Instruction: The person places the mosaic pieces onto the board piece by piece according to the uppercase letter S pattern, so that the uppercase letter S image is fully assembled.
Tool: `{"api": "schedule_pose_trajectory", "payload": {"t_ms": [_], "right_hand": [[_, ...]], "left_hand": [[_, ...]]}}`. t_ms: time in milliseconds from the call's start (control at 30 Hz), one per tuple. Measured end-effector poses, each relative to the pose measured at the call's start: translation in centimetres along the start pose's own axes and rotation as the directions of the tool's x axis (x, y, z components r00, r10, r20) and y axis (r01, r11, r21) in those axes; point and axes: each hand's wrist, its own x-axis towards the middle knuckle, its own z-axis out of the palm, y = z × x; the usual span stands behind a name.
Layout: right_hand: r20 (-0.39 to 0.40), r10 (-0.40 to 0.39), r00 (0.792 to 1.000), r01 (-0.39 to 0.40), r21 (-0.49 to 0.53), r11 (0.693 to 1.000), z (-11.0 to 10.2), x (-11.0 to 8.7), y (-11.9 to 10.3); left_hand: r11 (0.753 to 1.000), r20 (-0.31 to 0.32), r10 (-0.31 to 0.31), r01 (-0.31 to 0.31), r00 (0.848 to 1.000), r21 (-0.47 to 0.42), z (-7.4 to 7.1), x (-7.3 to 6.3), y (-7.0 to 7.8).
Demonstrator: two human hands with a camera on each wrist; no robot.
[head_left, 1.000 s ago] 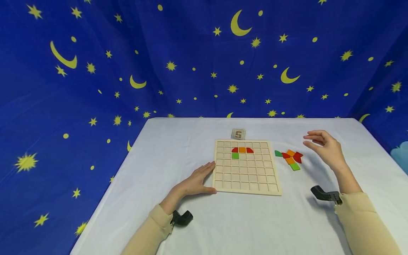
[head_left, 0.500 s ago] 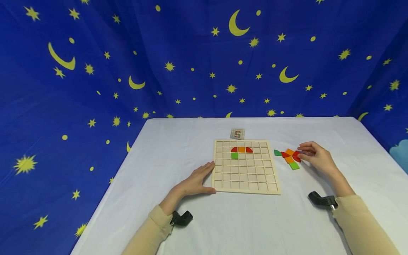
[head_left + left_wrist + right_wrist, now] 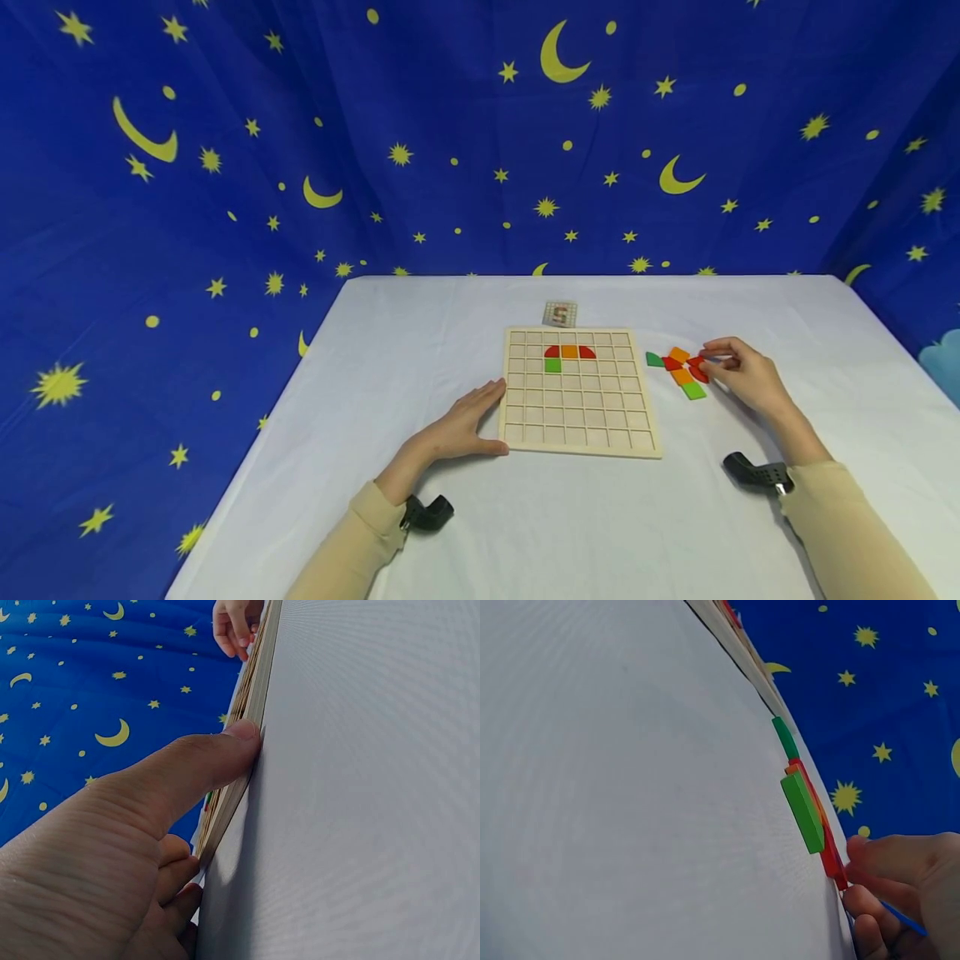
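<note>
A square wooden grid board (image 3: 577,408) lies on the table. On it sit two red quarter-round tiles with an orange square tile (image 3: 570,352) between them, and a green square tile (image 3: 552,365) below the left one. My left hand (image 3: 453,429) rests against the board's left edge, its fingers extended and the thumb at the near corner. Right of the board, my right hand (image 3: 752,379) has thumb and fingertips at a red tile (image 3: 697,374) in a loose group of tiles, and seems to pinch it. The fingers partly hide that tile.
Beside the right hand lie a dark green tile (image 3: 654,360), orange tiles (image 3: 682,377) and a light green tile (image 3: 693,391). A small card (image 3: 561,314) with an S-like figure sits behind the board. A blue star-patterned curtain (image 3: 465,133) hangs behind the white table.
My right hand has come down and left from above the table to the tile group, and its fingers have closed in. The tiles there have shifted slightly. The left hand has stayed put.
</note>
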Motion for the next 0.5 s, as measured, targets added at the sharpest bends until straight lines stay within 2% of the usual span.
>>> {"api": "schedule_pose_trajectory", "payload": {"t_ms": [133, 333, 500], "right_hand": [[-0.017, -0.005, 1.0, 0.004, -0.018, 1.0, 0.4, 0.3, -0.4], [-0.061, -0.101, 0.993, 0.099, -0.035, 0.994, 0.9, 0.9, -0.9], [-0.082, -0.115, 0.99, 0.111, -0.051, 0.992, 1.2, 1.1, -1.4]], "left_hand": [[1.0, -0.001, 0.005, -0.005, 1.0, -0.007, 0.0, -0.1, 0.0], [1.0, 0.003, 0.007, -0.007, 1.0, 0.012, 0.0, -0.1, 0.0], [1.0, 0.006, -0.001, 0.001, 1.0, 0.02, 0.0, 0.0, 0.0]]}}
